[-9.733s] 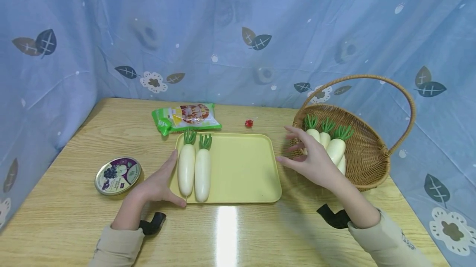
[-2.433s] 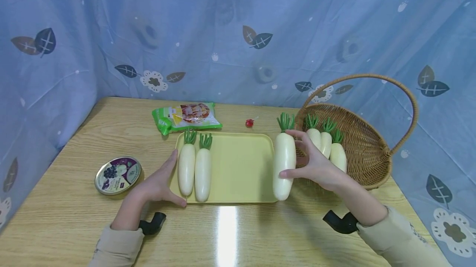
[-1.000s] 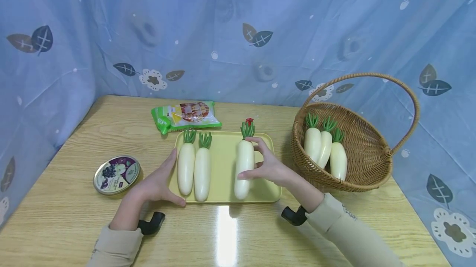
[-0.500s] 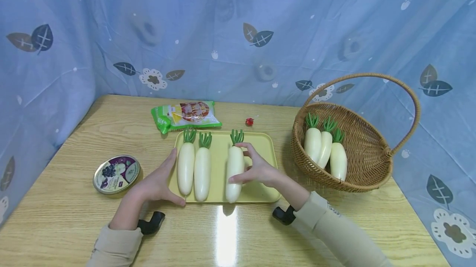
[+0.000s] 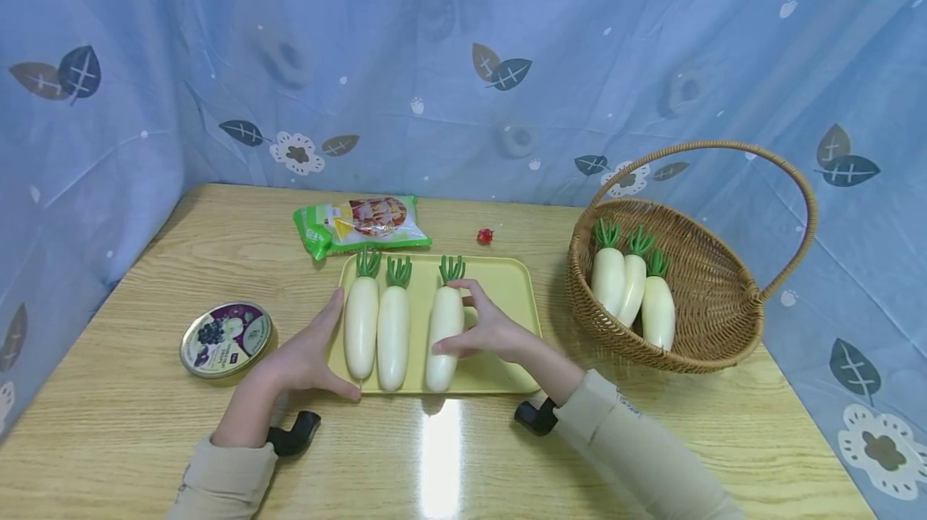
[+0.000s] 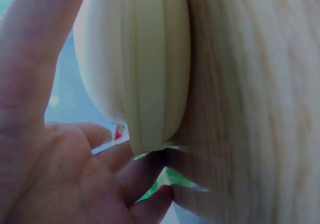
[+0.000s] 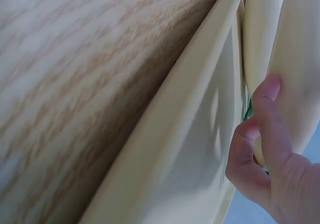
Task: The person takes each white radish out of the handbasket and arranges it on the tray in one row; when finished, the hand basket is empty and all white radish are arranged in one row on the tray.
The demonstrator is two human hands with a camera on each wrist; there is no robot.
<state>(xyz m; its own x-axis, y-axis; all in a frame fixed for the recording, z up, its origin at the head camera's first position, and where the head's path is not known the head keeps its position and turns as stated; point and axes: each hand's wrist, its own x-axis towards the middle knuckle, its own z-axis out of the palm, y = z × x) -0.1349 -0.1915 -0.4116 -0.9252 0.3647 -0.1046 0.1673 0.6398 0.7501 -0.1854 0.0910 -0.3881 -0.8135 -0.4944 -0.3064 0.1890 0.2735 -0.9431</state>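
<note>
In the head view my right hand (image 5: 487, 331) grips a white radish (image 5: 443, 343) with green tops, thumb across its front and fingers behind. That radish is over the middle of the yellow tray (image 5: 503, 303). Two more radishes, a left one (image 5: 361, 331) and another (image 5: 393, 343) beside it, lie parallel on the tray's left side. My left hand (image 5: 307, 355) rests against the tray's left end, fingers stretched along the side and thumb at the front edge. In the left wrist view its fingertips touch the tray's rim (image 6: 150, 84).
A wicker basket (image 5: 713, 319) with a tall handle holds three radishes (image 5: 632, 286) on the right. A green snack bag (image 5: 362, 224) and a small red object (image 5: 485, 237) lie behind the tray. A round tin (image 5: 226, 340) stands at left on the wooden table (image 5: 348, 472).
My right hand has taken a radish out of the basket and carried it left over the tray, towards the two lying there. The left hand has stayed at the tray's left end.
</note>
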